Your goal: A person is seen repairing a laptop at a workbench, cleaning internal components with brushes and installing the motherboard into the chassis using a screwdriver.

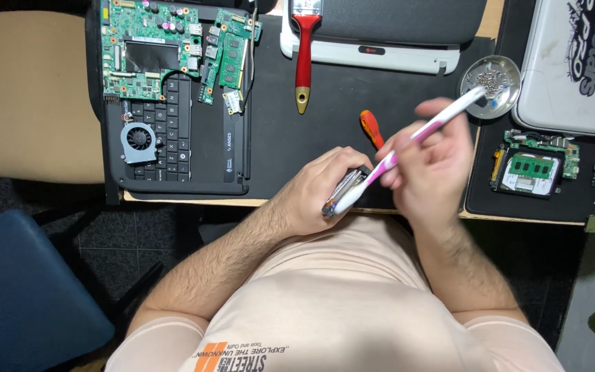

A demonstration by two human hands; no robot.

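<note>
The person sat at a dark mat-covered surface (311, 138) and was, by the look of it, in the middle of brushing a small part clean. The left hand (318, 189) was clenched around a small metal component (344, 189), held just above the near edge of the surface and in front of the chest; what kind of part it was could not be told, since the fingers hid most of it. The right hand (428, 172) gripped a pink and white toothbrush (408, 148) about midway along its handle, the brush slanting from the component up toward a round metal dish of screws (492, 84) further back. Its lower end lay against the component, though motion blur made it unclear which end carried the bristles. An orange-handled screwdriver (372, 129) lay on the mat just behind the hands, and a red-handled paintbrush (304, 55) lay well apart toward the back. A stripped laptop base with its green circuit board and fan (166, 89) sat off to the left, and a smaller board (535, 165) to the right. Judging from this, the next stroke would call for a steady left grip and short, light passes of the toothbrush, turning the component to reach its hidden faces.
</note>
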